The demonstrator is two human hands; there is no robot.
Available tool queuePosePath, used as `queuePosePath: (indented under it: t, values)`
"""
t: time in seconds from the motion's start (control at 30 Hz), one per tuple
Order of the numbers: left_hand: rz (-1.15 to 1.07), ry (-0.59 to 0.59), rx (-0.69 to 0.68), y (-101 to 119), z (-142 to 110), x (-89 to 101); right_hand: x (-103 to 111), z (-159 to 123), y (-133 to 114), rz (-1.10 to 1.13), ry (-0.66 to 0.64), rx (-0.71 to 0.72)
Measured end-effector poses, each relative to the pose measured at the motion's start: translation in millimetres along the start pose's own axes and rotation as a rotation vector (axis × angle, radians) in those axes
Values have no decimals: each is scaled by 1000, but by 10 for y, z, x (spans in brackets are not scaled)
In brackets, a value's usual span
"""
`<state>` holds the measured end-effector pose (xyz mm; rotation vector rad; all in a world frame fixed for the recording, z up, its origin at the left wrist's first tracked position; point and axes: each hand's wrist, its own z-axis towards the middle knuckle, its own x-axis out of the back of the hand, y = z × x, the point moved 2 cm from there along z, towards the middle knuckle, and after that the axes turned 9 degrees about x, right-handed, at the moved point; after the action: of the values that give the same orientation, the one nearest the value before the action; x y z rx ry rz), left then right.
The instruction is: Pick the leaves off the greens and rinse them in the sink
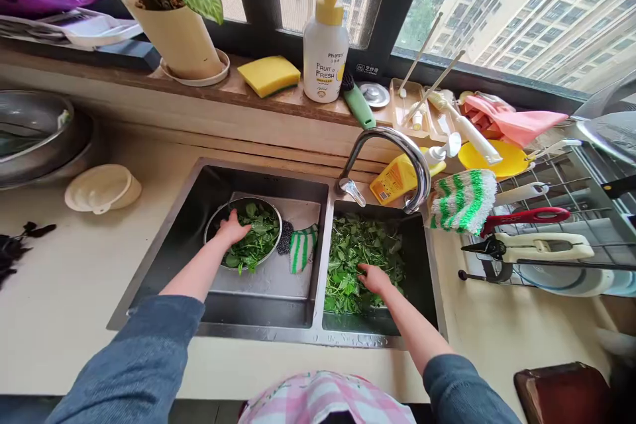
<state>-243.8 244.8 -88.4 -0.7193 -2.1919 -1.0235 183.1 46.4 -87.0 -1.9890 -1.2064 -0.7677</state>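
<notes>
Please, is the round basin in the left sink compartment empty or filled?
Filled, at least largely: leafy greens cover most of the basin, and the left hand reaches in.

brushed metal sink (268,333), glossy chrome faucet (424,169), matt countertop (50,318)

Leafy greens (259,232) heaped in a round bowl (281,232), more across the right basin (420,245).

Left hand (232,230) on leafy greens (257,228) in a round metal bowl (279,238), inside the left sink basin (238,308). Right hand (373,278) at more loose greens (350,258) filling much of the right basin (420,265). Just right of the bowl, a dark scouring pad (285,237) and a green-and-white striped cloth (303,250). Beyond the basins, a curved faucet (397,134); on the far sill, a yellow sponge (269,75) left of a pump bottle (325,56).
</notes>
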Motion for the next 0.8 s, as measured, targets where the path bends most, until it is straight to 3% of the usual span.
queuePosePath:
  t: [0.1, 0.17, 0.23, 0.3, 0.37, 0.43, 0.53, 0.6, 0.7, 0.8]
  values:
    - [75, 28, -132, -57, -244, -39, 163, 37, 217, -73, 23, -154]
    - [13, 27, -272, -87, -495, -106, 155, -24, 259, -123, 73, -195]
    - [-86, 11, -310, -90, -788, -220, 0, -110, 128, -173, 65, -68]
    - [-218, -36, -308, -41, -1101, -363, -227, -183, -79, -225, -27, 130]
    - [-354, -128, -340, 42, -1406, -500, -371, -213, -184, -261, -112, 215]
    - [-424, -208, -396, 101, -1668, -594, -349, -197, -110, -289, -110, 161]
    - [-439, -255, -412, 76, -1938, -666, -154, -168, 148, -319, -39, 41]
    - [-453, -257, -373, 21, -2058, -709, -87, -172, 212, -305, 7, 66]
    - [-481, -258, -356, 9, -2230, -794, -198, -153, 61, -195, 19, 168]
    - [-468, -323, -425, 92, -2432, -870, -399, -44, -149, -93, -3, 152]
